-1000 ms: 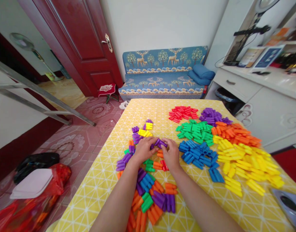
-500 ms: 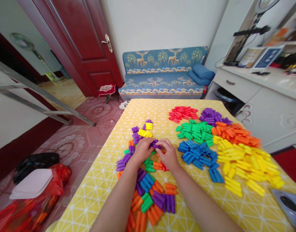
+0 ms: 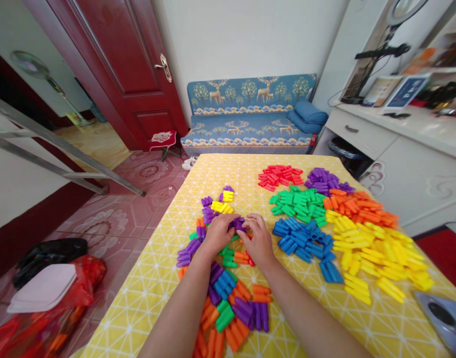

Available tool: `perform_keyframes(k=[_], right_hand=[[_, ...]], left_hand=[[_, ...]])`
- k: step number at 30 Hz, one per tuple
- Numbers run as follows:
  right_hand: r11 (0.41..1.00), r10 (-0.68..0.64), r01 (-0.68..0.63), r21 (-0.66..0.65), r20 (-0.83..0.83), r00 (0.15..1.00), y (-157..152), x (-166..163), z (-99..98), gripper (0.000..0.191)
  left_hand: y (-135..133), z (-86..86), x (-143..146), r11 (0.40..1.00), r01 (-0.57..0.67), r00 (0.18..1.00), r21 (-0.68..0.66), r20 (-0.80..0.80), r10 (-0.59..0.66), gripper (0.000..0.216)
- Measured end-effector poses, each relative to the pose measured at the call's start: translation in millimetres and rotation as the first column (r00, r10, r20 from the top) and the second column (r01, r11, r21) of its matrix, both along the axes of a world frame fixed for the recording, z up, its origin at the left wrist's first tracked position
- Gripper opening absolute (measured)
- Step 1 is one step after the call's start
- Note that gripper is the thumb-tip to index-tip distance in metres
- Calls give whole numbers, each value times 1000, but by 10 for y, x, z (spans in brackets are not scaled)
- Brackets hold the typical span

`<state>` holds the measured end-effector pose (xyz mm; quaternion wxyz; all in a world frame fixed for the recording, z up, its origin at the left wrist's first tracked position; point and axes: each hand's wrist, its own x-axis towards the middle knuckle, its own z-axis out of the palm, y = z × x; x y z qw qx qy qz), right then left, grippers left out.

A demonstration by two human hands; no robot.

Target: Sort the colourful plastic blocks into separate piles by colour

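Purple finger-shaped plastic building blocks [image 3: 238,224] are between my two hands, just over the yellow tablecloth. My left hand [image 3: 221,232] is closed around their left side, thumb and fingers pinching them. My right hand [image 3: 258,237] meets the right side with its thumb and fingertips, while its upper fingers are lifted and a little apart. Below the hands lie joined green and orange blocks [image 3: 234,257], partly hidden by them. Beyond my left hand are yellow blocks [image 3: 222,207] joined with purple ones. A mixed group of joined blocks, including blue ones [image 3: 225,284], lies between my forearms.
Sorted loose blocks lie on the right: red [image 3: 280,176], green [image 3: 298,205], purple [image 3: 325,180], orange [image 3: 362,208], blue [image 3: 304,238] and yellow [image 3: 377,253]. A grey-purple device [image 3: 442,318] sits at the table's right edge. A patterned sofa [image 3: 246,129] stands beyond the table.
My right hand's fingers have loosened and spread somewhat at the purple blocks. My left hand keeps its hold in nearly the same place. The view has shifted slightly.
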<state>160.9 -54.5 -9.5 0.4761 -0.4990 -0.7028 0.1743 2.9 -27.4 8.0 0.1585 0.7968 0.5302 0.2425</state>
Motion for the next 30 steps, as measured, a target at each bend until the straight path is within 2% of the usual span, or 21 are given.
perform_keyframes(k=[3,9,15,18,22,26,30], right_hand=[[999,49,-49,9,22,999,-25,-14,10,6],[996,57,-53,-77,45,997,6,-6,-11,23],[999,31,-33,10,138,990,13,5,-7,23],[999,6,-13,47,133,991,-18,-15,4,22],[994,-12,4,106,80,997,-26,65,155,23],[974,-76,43,223,141,987,278,541,525,24],[939,-303,231,254,300,904,962,1432,853,29]], left_hand=[[4,-6,-6,1000,28,1000,12,0,-28,52],[10,-20,-16,1000,23,1000,12,5,-23,52],[13,-12,-12,1000,26,1000,5,4,-26,50],[9,10,-4,1000,27,1000,10,0,-27,47],[3,50,6,999,49,999,-1,-22,-49,32],[-3,69,5,997,71,997,0,1,-71,29],[-4,70,2,997,73,997,-2,20,-73,27]])
